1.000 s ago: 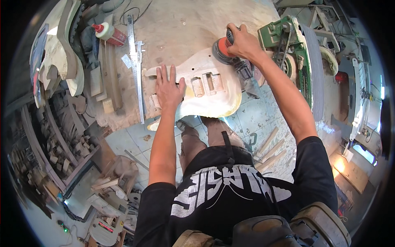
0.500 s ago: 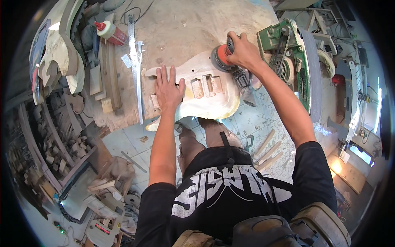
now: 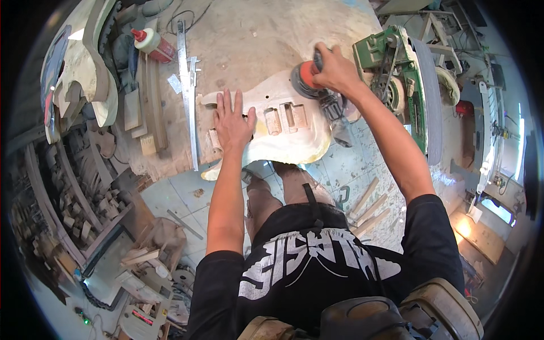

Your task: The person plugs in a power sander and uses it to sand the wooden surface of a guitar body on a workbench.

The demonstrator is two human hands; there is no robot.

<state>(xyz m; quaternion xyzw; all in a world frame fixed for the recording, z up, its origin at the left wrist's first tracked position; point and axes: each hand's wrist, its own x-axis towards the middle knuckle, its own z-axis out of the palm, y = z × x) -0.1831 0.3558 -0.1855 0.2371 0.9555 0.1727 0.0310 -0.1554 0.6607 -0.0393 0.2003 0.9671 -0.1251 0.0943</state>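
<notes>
A pale, unpainted electric guitar body point(image 3: 294, 141) with several routed cavities lies at the workbench's point(image 3: 243, 34) near edge, its lower part lit brightly. My left hand point(image 3: 231, 122) rests flat on its left part, fingers spread. My right hand point(image 3: 334, 71) grips a round power sander with an orange band point(image 3: 306, 76), which sits on the upper right of the body. The sander's dark dust bag point(image 3: 339, 129) hangs toward me, over the right side. My right fingertips are partly hidden around the tool.
Steel rulers and calipers point(image 3: 182, 73), a white-and-red glue bottle point(image 3: 153, 48) and wood strips point(image 3: 153, 102) lie on the left. A green belt sanding machine point(image 3: 419, 113) stands close on the right. Cut body shapes point(image 3: 79, 79) and offcut racks point(image 3: 79, 221) fill the far left.
My right hand and the sander have shifted slightly toward me since a second ago, with little change in the last half second. My left hand stays in place on the body.
</notes>
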